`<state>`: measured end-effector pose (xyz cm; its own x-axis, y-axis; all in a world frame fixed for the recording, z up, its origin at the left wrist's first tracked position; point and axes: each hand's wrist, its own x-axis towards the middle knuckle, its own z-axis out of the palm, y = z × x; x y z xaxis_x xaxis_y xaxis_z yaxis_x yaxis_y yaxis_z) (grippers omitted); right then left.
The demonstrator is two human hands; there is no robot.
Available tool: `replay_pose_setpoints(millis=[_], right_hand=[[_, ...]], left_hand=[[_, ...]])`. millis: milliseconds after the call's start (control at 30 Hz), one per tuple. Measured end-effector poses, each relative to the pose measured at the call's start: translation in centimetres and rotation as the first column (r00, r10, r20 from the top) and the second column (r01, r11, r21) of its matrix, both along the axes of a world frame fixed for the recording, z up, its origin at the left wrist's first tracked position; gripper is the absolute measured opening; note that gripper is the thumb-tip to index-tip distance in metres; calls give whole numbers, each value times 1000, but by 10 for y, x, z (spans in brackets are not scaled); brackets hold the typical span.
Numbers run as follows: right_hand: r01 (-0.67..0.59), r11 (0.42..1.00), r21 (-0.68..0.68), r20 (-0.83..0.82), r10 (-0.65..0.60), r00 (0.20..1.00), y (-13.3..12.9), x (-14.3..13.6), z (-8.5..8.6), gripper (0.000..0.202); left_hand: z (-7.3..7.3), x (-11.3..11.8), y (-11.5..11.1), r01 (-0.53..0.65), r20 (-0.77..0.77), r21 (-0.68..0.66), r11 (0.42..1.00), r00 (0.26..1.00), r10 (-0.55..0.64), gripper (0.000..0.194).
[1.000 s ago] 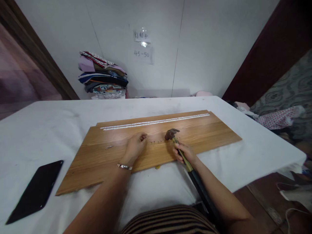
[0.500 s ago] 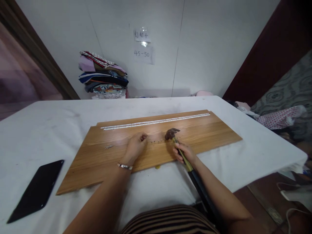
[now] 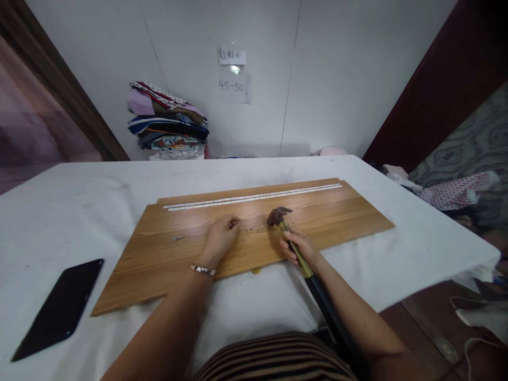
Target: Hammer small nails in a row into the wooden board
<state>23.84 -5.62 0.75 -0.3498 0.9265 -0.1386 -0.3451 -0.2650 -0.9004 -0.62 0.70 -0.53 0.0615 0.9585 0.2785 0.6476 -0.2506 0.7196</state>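
Note:
A wooden board [image 3: 254,254] lies on the white-covered table, with two white printed strips [image 3: 254,197] along its far side. My left hand [image 3: 221,237] is over the middle of the board, its fingers pinched; whatever they hold is too small to make out. My right hand [image 3: 298,247] is wrapped round the handle of a claw hammer [image 3: 279,216], whose head is above the board to the right of my left hand. Several small nail heads [image 3: 258,229] form a row between the hands and beyond the hammer. A few loose nails [image 3: 177,238] lie to the left.
A black flat tablet-like object [image 3: 59,307] lies on the table [image 3: 119,182] at the left. Folded clothes [image 3: 169,121] are stacked by the wall behind. Two paper notes [image 3: 234,87] are stuck to the wall. More cloth [image 3: 456,191] is beyond the table's right edge.
The hammer head has shifted very slightly to the left with my right hand. My left hand keeps its pinch in the same place.

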Motion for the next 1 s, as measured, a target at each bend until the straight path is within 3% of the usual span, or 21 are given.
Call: replay_pose_setpoints(millis=[1000], right_hand=[[50, 998, 27, 44, -51, 998, -1, 4, -1, 24]], left_hand=[[-4, -4, 1, 14, -14, 9, 1000, 1000, -14, 22]])
